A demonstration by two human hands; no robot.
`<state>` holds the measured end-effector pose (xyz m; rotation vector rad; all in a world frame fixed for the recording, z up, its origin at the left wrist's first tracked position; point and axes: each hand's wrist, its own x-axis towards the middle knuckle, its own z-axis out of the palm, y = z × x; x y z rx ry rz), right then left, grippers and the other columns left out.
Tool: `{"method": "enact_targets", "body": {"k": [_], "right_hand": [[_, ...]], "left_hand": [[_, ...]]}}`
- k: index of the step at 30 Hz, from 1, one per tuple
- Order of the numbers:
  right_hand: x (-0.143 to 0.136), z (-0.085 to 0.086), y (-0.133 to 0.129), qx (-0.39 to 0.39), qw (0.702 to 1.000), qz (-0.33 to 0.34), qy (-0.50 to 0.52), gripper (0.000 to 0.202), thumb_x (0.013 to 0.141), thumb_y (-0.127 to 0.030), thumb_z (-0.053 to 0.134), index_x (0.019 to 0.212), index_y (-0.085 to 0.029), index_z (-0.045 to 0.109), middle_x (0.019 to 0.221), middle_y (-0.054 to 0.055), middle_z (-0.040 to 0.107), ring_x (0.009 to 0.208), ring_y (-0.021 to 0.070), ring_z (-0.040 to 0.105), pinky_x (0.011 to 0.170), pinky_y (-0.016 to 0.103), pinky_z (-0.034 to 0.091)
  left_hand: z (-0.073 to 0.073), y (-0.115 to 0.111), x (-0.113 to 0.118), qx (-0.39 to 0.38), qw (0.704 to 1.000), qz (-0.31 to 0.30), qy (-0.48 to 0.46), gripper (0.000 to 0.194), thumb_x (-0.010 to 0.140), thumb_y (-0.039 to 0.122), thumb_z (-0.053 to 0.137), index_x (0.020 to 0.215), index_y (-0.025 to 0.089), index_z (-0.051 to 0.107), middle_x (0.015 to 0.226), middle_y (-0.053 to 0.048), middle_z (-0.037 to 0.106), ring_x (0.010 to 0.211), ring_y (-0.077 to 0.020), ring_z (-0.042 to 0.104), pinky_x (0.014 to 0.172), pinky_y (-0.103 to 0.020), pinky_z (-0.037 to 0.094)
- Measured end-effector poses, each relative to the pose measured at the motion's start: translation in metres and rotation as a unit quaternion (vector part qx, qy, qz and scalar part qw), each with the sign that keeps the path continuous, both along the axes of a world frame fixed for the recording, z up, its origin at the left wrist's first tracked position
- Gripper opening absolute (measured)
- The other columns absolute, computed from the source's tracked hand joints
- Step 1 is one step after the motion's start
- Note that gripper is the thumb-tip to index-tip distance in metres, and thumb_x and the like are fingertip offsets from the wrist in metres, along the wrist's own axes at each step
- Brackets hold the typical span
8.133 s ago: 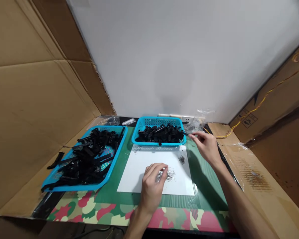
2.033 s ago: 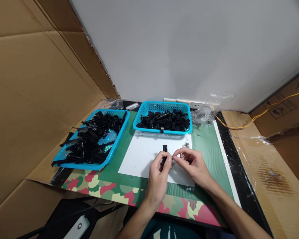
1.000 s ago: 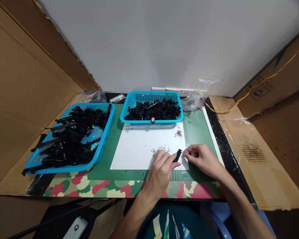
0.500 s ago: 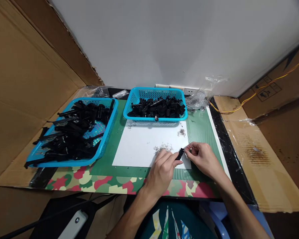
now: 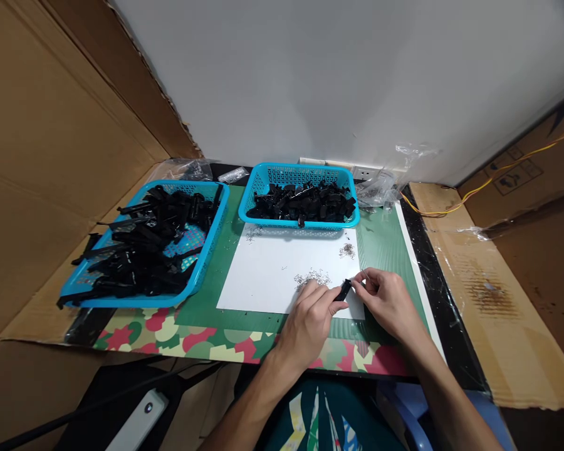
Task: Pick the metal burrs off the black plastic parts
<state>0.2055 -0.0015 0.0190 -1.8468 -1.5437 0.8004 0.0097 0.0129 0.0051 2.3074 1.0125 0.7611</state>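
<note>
My left hand (image 5: 310, 316) rests over the near right part of the white paper (image 5: 256, 275), its thumb and fingers closed on a small black plastic part (image 5: 343, 290). Close by on the right, my right hand (image 5: 386, 297) pinches a thin, light-coloured tool (image 5: 365, 274), too fine to name. The tool's low end is at the upper end of the black part; I cannot tell whether they touch. A loose heap of tiny wire-like metal pieces (image 5: 316, 276) lies just beyond my left fingers. A smaller, darker heap (image 5: 346, 250) sits farther back.
Two blue plastic baskets hold black plastic parts: a left basket (image 5: 204, 254) with long pieces overhanging its rim, and a back basket (image 5: 301, 223) with shorter ones. Clear plastic bags (image 5: 378, 189) lie by the wall socket (image 5: 365, 173). Cardboard (image 5: 479, 282) covers the right side.
The whole view has shifted slightly, with the scene a little farther right. Both hands keep the same pose around the black part.
</note>
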Motion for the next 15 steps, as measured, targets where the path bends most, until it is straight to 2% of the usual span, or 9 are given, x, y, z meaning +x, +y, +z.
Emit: {"method": "enact_targets", "body": {"k": [8, 15], "right_hand": [[-0.009, -0.007, -0.007, 0.043, 0.998, -0.041, 0.01, 0.026, 0.092, -0.038, 0.062, 0.077, -0.017, 0.068, 0.053, -0.006, 0.044, 0.049, 0.0128, 0.042, 0.052, 0.027, 0.03], [-0.008, -0.007, -0.006, 0.053, 0.998, -0.019, 0.009, 0.031, 0.092, -0.037, 0.062, 0.071, -0.017, 0.071, 0.052, -0.004, 0.045, 0.051, 0.0128, 0.04, 0.052, 0.027, 0.03]], "left_hand": [[0.002, 0.001, 0.0, 0.007, 1.0, -0.004, -0.002, 0.025, 0.106, 0.02, 0.056, 0.127, 0.014, 0.069, 0.084, -0.005, 0.067, 0.085, -0.0226, 0.054, 0.069, -0.034, 0.046], [0.001, 0.001, 0.0, 0.006, 1.0, -0.005, -0.017, 0.019, 0.106, 0.021, 0.056, 0.114, 0.016, 0.072, 0.079, -0.004, 0.066, 0.082, -0.0215, 0.054, 0.071, -0.035, 0.045]]}}
